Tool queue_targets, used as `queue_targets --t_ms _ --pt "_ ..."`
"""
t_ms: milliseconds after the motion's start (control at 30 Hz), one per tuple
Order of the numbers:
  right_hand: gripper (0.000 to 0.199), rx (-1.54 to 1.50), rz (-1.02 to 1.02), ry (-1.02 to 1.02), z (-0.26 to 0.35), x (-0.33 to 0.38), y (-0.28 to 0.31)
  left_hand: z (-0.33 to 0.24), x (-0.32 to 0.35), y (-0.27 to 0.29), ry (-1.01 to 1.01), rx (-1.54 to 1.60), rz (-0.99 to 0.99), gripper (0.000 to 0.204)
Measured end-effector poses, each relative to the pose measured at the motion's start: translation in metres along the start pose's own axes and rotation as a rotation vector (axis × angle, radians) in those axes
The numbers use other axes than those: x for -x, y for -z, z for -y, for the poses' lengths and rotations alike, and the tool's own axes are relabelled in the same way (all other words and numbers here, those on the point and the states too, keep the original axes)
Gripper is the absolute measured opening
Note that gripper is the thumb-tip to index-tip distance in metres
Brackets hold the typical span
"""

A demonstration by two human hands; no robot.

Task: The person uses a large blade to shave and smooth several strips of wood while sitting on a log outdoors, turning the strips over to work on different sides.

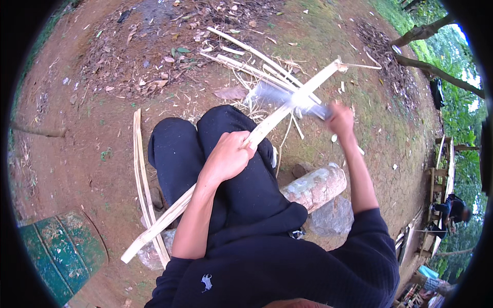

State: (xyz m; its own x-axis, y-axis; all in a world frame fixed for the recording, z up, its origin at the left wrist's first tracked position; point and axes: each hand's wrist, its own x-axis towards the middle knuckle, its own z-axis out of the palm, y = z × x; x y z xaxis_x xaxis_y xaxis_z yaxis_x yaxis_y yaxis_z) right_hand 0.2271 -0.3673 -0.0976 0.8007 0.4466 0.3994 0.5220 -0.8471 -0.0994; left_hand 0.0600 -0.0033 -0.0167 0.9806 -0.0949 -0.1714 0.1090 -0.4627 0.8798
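Observation:
My left hand [228, 156] is closed round a long pale split-bamboo strip [272, 120], which slants across my thighs from lower left to upper right. A thin sliver [362, 65] sticks out from the strip's far end. My right hand [340, 120] grips the handle of a broad-bladed machete [272, 95]. Motion blurs the machete, and its blade crosses the strip beyond my left hand; whether it is cutting in I cannot tell.
Several split strips [251, 51] and shavings lie on the ground ahead. Two joined strips [141, 169] lean at my left. Beneath me is a log [318, 187] beside a grey rock [331, 218]. A green drum [61, 251] lies lower left; another person [454, 210] is far right.

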Motion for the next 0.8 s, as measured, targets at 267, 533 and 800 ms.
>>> queue_targets --t_ms 267,533,800 --pt "0.027 0.069 0.211 -0.696 0.002 0.012 -0.022 -0.001 0.0 0.002 0.201 0.176 0.004 0.014" --pt "0.015 -1.285 0.413 -1.326 0.059 0.079 -0.04 -0.008 0.002 0.007 0.224 0.277 0.11 0.021" --pt "0.022 -1.2 0.021 -1.323 0.093 0.091 0.014 -0.014 0.007 0.007 0.145 0.279 0.013 0.037"
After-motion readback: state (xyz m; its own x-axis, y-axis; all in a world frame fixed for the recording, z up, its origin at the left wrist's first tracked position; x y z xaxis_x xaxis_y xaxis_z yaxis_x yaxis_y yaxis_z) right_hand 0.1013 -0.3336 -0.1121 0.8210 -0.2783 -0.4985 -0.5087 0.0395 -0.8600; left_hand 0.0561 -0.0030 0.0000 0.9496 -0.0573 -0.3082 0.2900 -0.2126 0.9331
